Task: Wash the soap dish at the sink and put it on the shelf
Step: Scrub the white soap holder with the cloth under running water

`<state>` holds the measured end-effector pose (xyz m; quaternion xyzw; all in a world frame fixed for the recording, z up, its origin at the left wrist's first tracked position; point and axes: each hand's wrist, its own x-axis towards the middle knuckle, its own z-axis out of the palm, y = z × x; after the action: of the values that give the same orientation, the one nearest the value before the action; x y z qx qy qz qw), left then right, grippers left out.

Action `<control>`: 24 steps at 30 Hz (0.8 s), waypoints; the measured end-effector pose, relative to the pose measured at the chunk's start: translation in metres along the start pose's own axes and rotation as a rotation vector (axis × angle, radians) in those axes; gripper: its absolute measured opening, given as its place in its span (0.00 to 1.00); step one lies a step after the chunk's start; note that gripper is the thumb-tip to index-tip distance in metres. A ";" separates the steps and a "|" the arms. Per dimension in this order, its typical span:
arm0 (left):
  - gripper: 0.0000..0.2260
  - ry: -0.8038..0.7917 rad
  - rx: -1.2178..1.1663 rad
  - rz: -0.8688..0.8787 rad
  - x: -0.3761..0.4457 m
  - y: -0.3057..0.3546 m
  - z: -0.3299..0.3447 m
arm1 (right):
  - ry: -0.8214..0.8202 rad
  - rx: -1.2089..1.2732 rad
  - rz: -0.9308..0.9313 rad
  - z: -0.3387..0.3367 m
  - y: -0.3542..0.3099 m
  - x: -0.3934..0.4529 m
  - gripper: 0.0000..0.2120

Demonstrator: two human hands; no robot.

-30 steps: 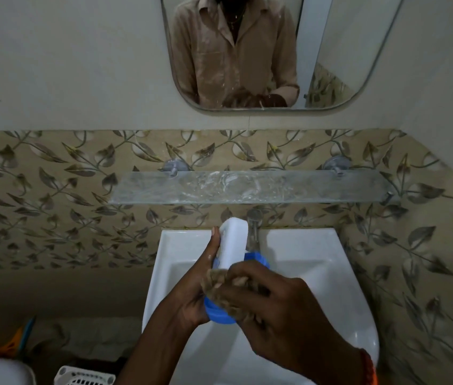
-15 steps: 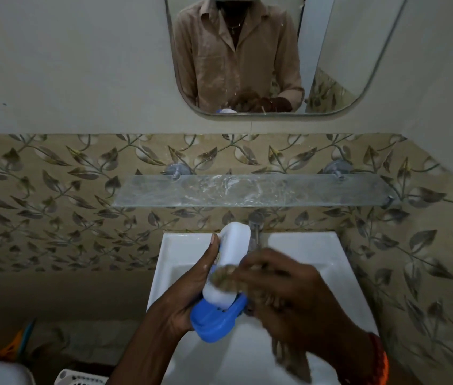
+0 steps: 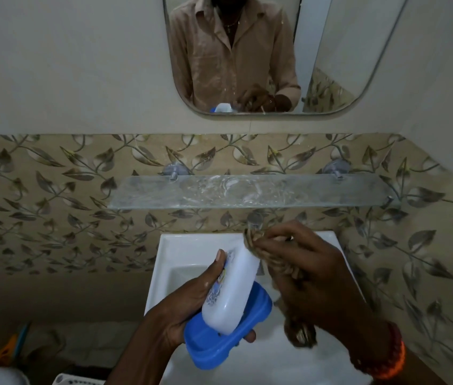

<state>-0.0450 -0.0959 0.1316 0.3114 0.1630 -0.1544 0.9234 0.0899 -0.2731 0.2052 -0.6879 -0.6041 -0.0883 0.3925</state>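
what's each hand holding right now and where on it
Left hand grips the soap dish: blue base and white lid, by the left side. Right hand grips a brown scrubber bunched in its fingers.

1. We see a plain pale wall (image 3: 67, 65) filling the upper part of the room, dimly and evenly lit.
2. We see a mirror (image 3: 344, 51) with rounded lower corners fixed to that wall, reflecting a strip of leaf-patterned tile on its right side.
3. We see a band of beige tiles (image 3: 53, 195) printed with grey-brown leaves and vines running below the plain wall and turning the corner onto the right-hand wall (image 3: 428, 259).
4. We see the wall under the tile band at left fall into shadow.
5. We see a white perforated basket (image 3: 81, 380) at the bottom edge, with something orange (image 3: 6, 348) in the dark lower left corner.
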 end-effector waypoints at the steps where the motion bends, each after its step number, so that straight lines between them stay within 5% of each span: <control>1: 0.32 -0.016 0.032 -0.013 0.001 -0.002 -0.002 | 0.013 0.005 0.036 -0.002 0.005 0.003 0.16; 5: 0.33 -0.030 0.059 -0.054 0.001 -0.001 0.001 | 0.016 0.060 0.045 0.003 0.013 -0.006 0.19; 8: 0.33 -0.047 0.048 -0.088 0.001 0.000 0.008 | 0.136 0.033 0.046 0.016 0.016 -0.005 0.12; 16: 0.49 0.100 -0.219 0.027 0.007 0.001 0.013 | 0.413 -0.396 -0.118 0.014 0.021 0.008 0.09; 24: 0.25 0.223 -0.289 0.184 0.012 -0.001 0.038 | 0.325 -0.418 -0.220 0.037 0.005 -0.005 0.12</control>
<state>-0.0268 -0.1226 0.1549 0.2046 0.2554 -0.0087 0.9449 0.0804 -0.2530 0.1747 -0.6609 -0.5731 -0.3622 0.3219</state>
